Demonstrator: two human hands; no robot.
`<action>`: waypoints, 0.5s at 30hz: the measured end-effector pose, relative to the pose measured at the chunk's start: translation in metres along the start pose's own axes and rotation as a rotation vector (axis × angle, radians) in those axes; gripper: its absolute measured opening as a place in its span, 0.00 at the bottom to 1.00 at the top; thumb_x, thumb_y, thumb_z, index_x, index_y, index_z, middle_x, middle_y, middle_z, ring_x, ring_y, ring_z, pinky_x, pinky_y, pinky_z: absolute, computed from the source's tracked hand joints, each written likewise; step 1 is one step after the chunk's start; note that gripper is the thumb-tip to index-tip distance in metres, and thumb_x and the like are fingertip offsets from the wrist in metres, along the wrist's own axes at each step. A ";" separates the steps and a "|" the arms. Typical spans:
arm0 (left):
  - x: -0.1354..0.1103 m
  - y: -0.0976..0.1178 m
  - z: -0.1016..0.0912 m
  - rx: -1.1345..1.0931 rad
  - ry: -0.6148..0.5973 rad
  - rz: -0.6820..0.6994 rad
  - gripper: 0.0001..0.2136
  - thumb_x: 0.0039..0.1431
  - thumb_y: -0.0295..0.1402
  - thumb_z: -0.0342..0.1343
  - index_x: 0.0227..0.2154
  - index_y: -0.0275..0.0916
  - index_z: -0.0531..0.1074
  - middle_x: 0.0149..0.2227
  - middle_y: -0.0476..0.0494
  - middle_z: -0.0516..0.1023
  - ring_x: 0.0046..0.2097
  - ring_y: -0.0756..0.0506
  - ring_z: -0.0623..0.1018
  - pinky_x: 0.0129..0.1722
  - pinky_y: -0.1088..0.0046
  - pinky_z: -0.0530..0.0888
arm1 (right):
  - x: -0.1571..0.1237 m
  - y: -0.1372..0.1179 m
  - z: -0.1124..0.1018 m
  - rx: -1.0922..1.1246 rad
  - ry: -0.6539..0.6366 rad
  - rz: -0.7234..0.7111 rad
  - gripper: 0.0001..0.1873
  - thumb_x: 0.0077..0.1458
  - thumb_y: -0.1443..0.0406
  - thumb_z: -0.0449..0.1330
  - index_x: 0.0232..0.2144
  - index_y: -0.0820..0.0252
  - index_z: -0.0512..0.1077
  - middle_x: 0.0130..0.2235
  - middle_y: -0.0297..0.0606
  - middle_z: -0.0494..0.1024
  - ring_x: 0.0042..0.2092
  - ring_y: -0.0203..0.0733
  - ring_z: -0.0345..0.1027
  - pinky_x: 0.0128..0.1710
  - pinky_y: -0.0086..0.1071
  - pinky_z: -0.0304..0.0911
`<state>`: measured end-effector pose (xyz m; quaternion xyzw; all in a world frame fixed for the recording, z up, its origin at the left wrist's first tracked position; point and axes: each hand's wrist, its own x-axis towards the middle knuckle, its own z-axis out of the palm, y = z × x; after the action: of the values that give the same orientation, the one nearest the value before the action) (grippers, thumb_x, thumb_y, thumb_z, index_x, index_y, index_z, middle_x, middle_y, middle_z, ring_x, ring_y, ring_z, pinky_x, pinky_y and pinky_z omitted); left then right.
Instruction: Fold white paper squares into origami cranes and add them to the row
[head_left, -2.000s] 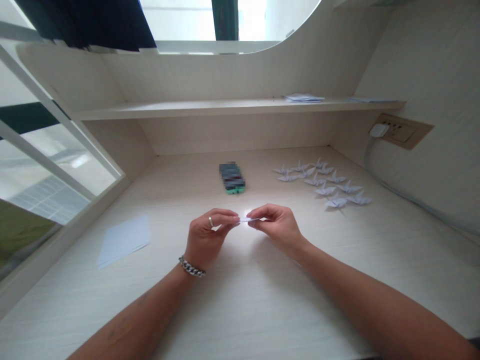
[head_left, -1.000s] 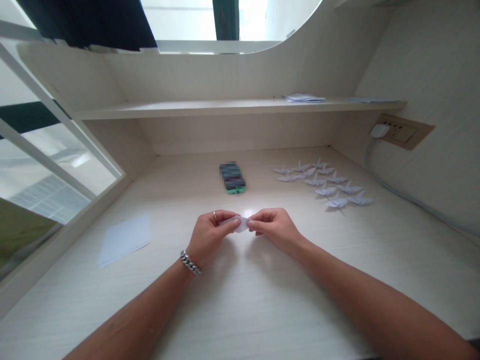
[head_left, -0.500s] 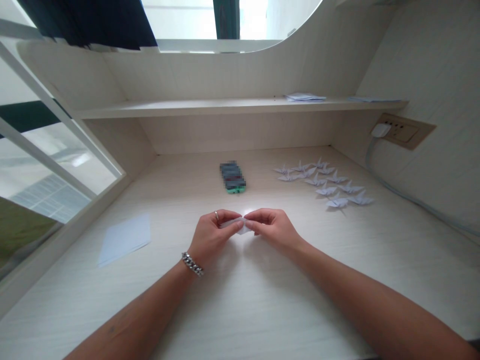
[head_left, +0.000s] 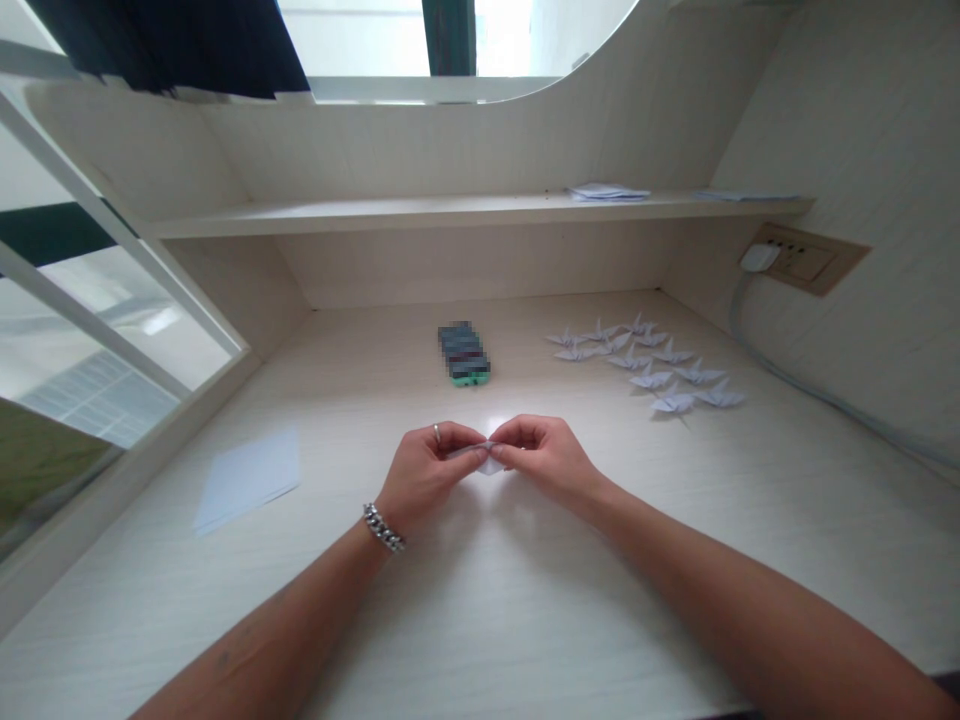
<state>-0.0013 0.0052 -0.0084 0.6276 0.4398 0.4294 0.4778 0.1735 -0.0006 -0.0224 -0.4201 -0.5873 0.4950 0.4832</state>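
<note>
Between my two hands is a small folded piece of white paper [head_left: 491,465], raised over the desk. My left hand [head_left: 431,467], with a ring and a chain bracelet at its wrist, pinches the paper's left side between thumb and fingers. On the other side my right hand [head_left: 549,458] pinches it too, the fingertips of both hands meeting at the middle. Most of the paper is hidden behind the fingers. Several white paper cranes [head_left: 651,381] stand in rows to the right, beyond my right hand.
A pixelated dark object with a green end [head_left: 470,379] lies behind my hands. Flat white sheets [head_left: 251,475] rest on the desk at left. More folded paper [head_left: 607,192] lies on the shelf [head_left: 420,216]. At right, a cable [head_left: 817,400] runs from a wall socket [head_left: 814,262].
The folded paper has tilted, and its lower point now shows further down below the fingertips. Both hands keep their pinch in nearly the same place.
</note>
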 end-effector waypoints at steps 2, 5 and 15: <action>0.000 0.000 0.001 -0.042 0.013 -0.025 0.05 0.43 0.30 0.66 0.25 0.36 0.79 0.25 0.45 0.80 0.27 0.48 0.77 0.28 0.75 0.73 | 0.000 -0.001 0.001 0.065 0.000 0.038 0.06 0.42 0.65 0.66 0.26 0.62 0.78 0.26 0.36 0.78 0.28 0.36 0.69 0.30 0.31 0.64; 0.000 0.000 0.002 -0.130 0.023 -0.060 0.03 0.42 0.27 0.65 0.24 0.35 0.78 0.23 0.47 0.78 0.25 0.50 0.75 0.27 0.76 0.71 | 0.000 -0.004 0.003 0.176 0.007 0.097 0.06 0.39 0.66 0.67 0.25 0.61 0.79 0.24 0.34 0.78 0.27 0.35 0.68 0.28 0.30 0.64; -0.002 0.006 0.001 -0.007 0.025 0.043 0.01 0.45 0.28 0.64 0.23 0.36 0.79 0.24 0.47 0.80 0.27 0.50 0.75 0.27 0.77 0.70 | -0.002 -0.006 -0.001 0.265 -0.006 0.153 0.09 0.39 0.62 0.69 0.25 0.62 0.79 0.26 0.37 0.78 0.29 0.37 0.69 0.30 0.32 0.65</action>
<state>0.0001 0.0022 -0.0034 0.6300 0.4306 0.4489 0.4650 0.1748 -0.0034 -0.0172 -0.3945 -0.4848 0.6048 0.4936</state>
